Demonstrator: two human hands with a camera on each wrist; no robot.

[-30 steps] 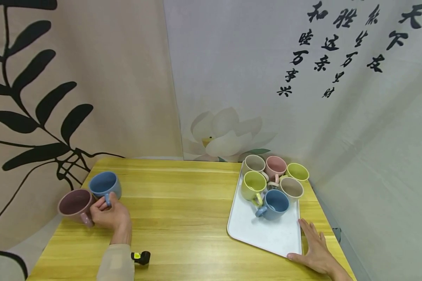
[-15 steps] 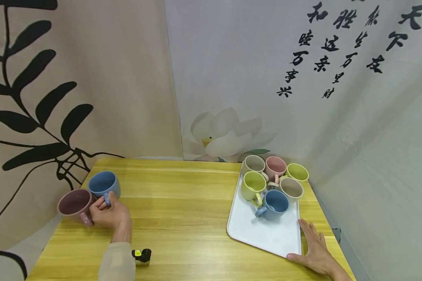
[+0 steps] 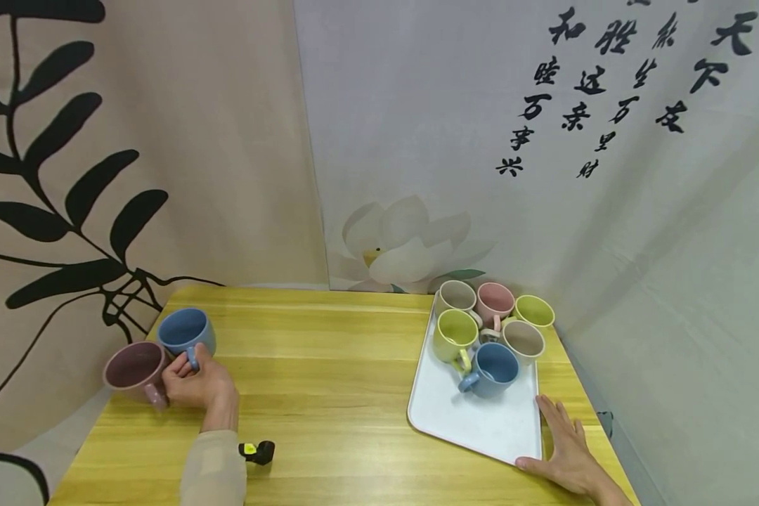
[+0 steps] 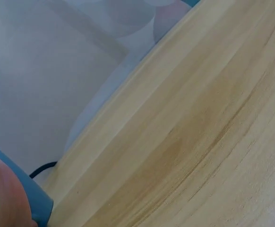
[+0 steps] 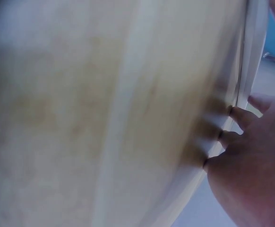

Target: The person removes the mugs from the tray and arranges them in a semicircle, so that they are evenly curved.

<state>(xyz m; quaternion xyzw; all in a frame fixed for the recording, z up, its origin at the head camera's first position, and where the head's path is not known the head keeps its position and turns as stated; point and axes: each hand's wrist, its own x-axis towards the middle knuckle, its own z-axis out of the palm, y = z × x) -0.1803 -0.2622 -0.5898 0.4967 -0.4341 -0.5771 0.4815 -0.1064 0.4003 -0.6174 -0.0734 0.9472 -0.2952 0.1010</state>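
At the table's left side, my left hand pinches the handle of a blue mug. A purple mug stands right beside it, its handle close to my knuckles. Part of the blue mug also shows low in the left wrist view, behind a finger. On the right, my right hand lies with fingers spread along the near right edge of a white tray. Its thumb is at the tray's corner. In the right wrist view the right hand has its fingertips down at the edge.
Grouped on the tray's far part are a second blue mug, a yellow-green mug, a grey mug, a pink mug, a beige mug and another yellow-green mug. Printed cloth hangs behind the wooden table.
My left forearm has shifted slightly to the right, and the held blue mug has edged a little left. The right hand and the tray look the same.
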